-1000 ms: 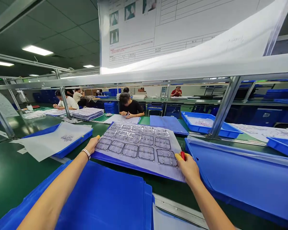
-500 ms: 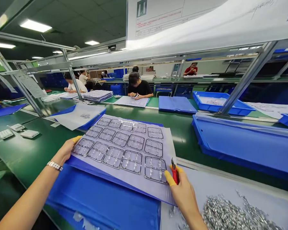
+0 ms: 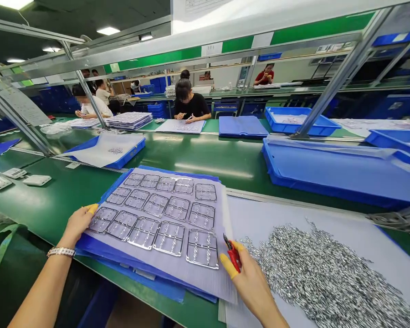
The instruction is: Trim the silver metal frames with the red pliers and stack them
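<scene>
A white sheet (image 3: 136, 243) bears rows of dark metal frames (image 3: 202, 248), each with shiny small parts across it. It lies on a blue board (image 3: 104, 250) at the table's front. My left hand (image 3: 78, 223), with yellow finger covers and a bracelet at the wrist, is closed on the left edge of the sheet. At the right edge, my right hand (image 3: 248, 269), also with yellow finger covers, holds red-handled nippers (image 3: 233, 256), their dark jaws pointing up and away. Its thumb is near the sheet's edge; whether it also grips the sheet I cannot tell.
To the right, a heap of small silvery metal parts (image 3: 321, 269) covers a white board (image 3: 256, 212). Behind stand a long blue tray (image 3: 269, 171) and a smaller blue tray (image 3: 130, 155). White boxes (image 3: 37, 180) lie at left. A co-worker (image 3: 191, 105) sits opposite.
Both hands have moved the frame-covered sheet left and down, onto the stack at the table's front. The view has turned a little to the right and down, showing more of the metal heap.
</scene>
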A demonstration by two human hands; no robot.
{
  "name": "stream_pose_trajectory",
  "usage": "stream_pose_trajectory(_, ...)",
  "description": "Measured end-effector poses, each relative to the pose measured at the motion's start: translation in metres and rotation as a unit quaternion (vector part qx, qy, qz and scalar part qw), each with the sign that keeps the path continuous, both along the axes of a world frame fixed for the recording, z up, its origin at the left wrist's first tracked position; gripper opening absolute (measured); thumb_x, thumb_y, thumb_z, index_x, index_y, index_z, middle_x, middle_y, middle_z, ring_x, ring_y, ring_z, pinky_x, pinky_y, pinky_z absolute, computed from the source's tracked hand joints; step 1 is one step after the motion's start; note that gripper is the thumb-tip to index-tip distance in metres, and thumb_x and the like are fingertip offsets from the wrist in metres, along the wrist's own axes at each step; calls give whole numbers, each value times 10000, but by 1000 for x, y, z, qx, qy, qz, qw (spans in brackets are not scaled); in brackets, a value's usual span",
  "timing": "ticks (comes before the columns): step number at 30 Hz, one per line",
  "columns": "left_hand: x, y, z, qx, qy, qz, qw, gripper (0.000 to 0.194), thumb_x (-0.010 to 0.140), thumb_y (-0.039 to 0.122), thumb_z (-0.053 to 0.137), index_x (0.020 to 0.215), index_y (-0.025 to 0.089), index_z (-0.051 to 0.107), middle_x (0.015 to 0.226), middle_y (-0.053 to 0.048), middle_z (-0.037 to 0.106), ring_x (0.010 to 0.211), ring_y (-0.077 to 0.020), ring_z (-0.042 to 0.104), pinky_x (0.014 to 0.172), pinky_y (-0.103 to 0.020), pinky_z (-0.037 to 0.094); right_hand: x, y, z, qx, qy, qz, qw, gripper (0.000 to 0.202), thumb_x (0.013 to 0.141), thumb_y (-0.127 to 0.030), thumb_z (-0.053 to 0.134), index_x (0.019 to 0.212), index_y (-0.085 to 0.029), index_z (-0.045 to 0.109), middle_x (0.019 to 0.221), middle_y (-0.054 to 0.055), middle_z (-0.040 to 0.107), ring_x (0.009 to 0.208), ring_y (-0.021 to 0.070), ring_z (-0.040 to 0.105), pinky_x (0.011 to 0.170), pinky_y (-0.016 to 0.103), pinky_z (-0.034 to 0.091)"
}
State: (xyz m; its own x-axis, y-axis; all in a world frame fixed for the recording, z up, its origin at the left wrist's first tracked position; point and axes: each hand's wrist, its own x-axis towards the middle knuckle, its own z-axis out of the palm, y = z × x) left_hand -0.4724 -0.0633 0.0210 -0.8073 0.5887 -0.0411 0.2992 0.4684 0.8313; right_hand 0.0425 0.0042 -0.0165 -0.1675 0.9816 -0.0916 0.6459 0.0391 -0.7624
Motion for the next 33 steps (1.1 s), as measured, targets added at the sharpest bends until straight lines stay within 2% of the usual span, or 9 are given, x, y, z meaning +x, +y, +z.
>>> stream_pose_trajectory(3, 32, -6, 18, -50, 194, -18, 980, 412, 704, 403, 619, 1038, 170, 681, 1200, -176, 589, 1208, -431, 416, 992, -582, 302, 12, -2, 1, 38, -7, -29, 999, 615, 800, -578, 450, 1237, -149, 507, 1150, 138, 639, 1039, 281, 610, 880, 432, 492)
stream_pose_trajectory(6, 109, -5, 37, -1, 391, -182, 902, 484, 804, 435, 543, 1224, 197, 576, 1220, -140, 580, 1140, -326, 493, 1008, -494, 339, 26, -8, -3, 101, 42, -39, 993, 553, 842, -525, 431, 1274, -184, 479, 1199, 126, 613, 1066, 264, 600, 885, 422, 497)
stream_pose_trajectory(9, 208, 4, 45, 41, 431, -393, 812, 567, 816, 476, 568, 1341, 293, 453, 1320, -78, 522, 1215, -280, 436, 1041, -463, 308, 39, -24, -17, 166, 119, -19, 979, 456, 896, -455, 418, 1298, -242, 448, 1215, 92, 602, 1084, 224, 592, 892, 374, 500)
stream_pose_trajectory(13, 298, 24, 38, -15, 402, -533, 744, 775, 734, 596, 615, 1403, 298, 360, 1349, -85, 489, 1203, -314, 400, 1021, -517, 281, 53, -50, -49, 168, 180, 9, 969, 424, 921, -401, 424, 1317, -249, 427, 1142, 84, 634, 1069, 209, 602, 933, 366, 481)
stream_pose_trajectory(17, 317, 37, 23, -54, 380, -552, 740, 790, 691, 533, 678, 1388, 306, 383, 1287, -97, 523, 1125, -333, 439, 995, -552, 265, 61, -70, -68, 109, 216, 35, 970, 382, 916, -381, 452, 1270, -238, 467, 1119, 98, 634, 982, 193, 633, 869, 318, 515)
stream_pose_trajectory(24, 315, 42, 13, -38, 298, -566, 767, 810, 681, 536, 690, 1404, 348, 378, 1266, -123, 479, 1136, -345, 427, 989, -546, 276, 61, -87, -55, 113, 220, 89, 965, 488, 921, -463, 397, 1366, -264, 423, 1339, 108, 508, 1224, 244, 481, 1030, 447, 396)
stream_pose_trajectory(27, 315, 38, 17, -22, 230, -546, 806, 862, 633, 537, 736, 1400, 340, 396, 1215, -113, 481, 1112, -326, 429, 1000, -558, 282, 66, -89, -57, 132, 229, 110, 958, 542, 909, -521, 390, 1383, -260, 423, 1359, 117, 500, 1259, 260, 451, 1037, 455, 383)
stream_pose_trajectory(30, 320, 33, 27, 62, 12, -514, 855, 857, 648, 514, 739, 1408, 354, 376, 1262, -103, 456, 1123, -306, 442, 987, -525, 344, 75, -84, -58, 115, 249, 74, 959, 503, 914, -489, 406, 1362, -263, 446, 1245, 111, 598, 1115, 239, 580, 947, 402, 472)
stream_pose_trajectory(33, 342, 31, 36, 164, -349, -475, 791, 754, 756, 571, 601, 1424, 353, 331, 1417, -110, 371, 1151, -327, 477, 905, -517, 429, 87, -70, -45, 147, 224, -12, 963, 433, 901, -467, 442, 1279, -272, 523, 1134, 78, 657, 946, 213, 651, 855, 350, 523)
